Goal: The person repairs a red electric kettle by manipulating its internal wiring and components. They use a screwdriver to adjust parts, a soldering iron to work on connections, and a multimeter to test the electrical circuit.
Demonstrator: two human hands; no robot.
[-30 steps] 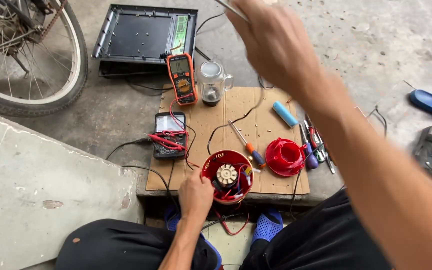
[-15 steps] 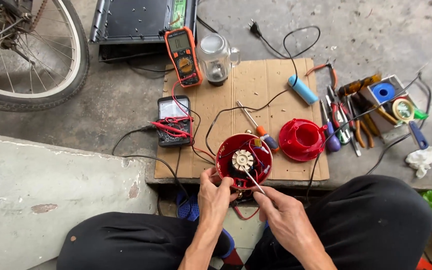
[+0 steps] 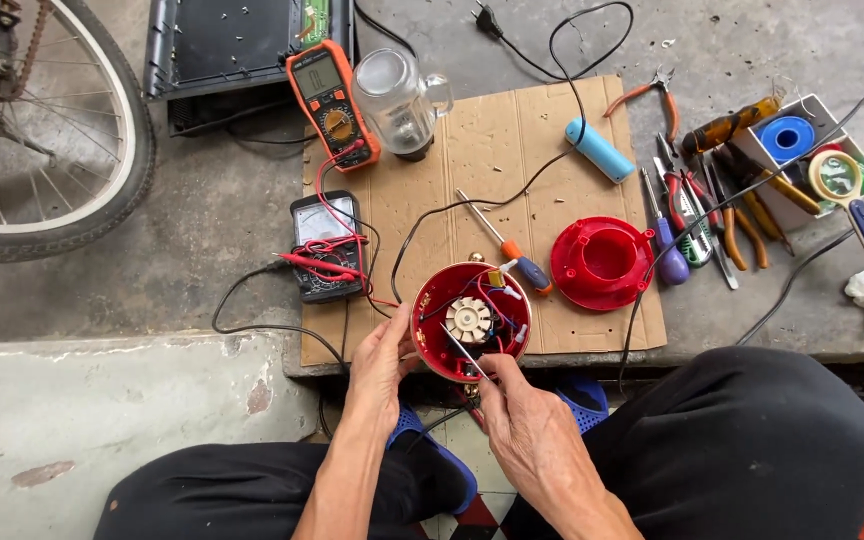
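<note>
Left hand (image 3: 384, 362) cups the red motor housing's (image 3: 469, 320) rim, fingers curled on it; right hand (image 3: 530, 425) pinches a thin probe (image 3: 464, 353), angled into the wiring

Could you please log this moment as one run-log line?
left hand: steadies red housing | right hand: thin tool inside | red cover: aside on cardboard

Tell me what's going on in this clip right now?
A seated person works on an opened round red plastic motor housing at the near edge of a flat brown cardboard sheet. The left hand steadies its rim, while the right hand pokes a thin metal tool in among the wires. A detached red plastic cover, an orange-handled screwdriver and an orange multimeter lie nearby.
</note>
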